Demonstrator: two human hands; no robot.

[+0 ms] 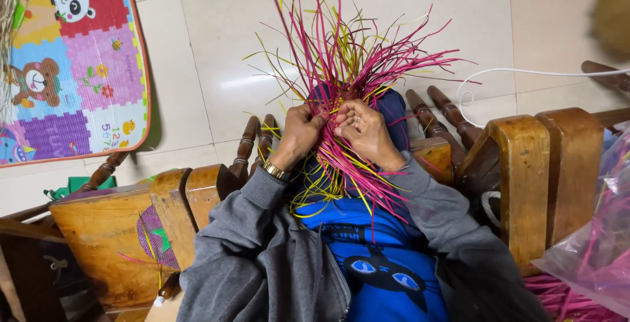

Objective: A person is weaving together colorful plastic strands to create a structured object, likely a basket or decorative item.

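Note:
A bunch of pink and yellow-green straw strips [341, 53] fans out upward from my lap, with loose ends trailing down over my blue shirt. My left hand [298, 133], with a gold watch at the wrist, grips the strips where they cross. My right hand [365, 130], wearing a ring, pinches the same woven middle from the right. Both hands touch each other over the crossing point. The centre of the weave is hidden behind my fingers.
Wooden chairs [525, 164] flank me on both sides. A clear plastic bag of pink strips [594, 243] lies at the right. A colourful foam play mat [72, 59] covers the tiled floor at upper left. A white cord [525, 72] crosses the floor. A small woven piece [157, 240] rests on the left chair.

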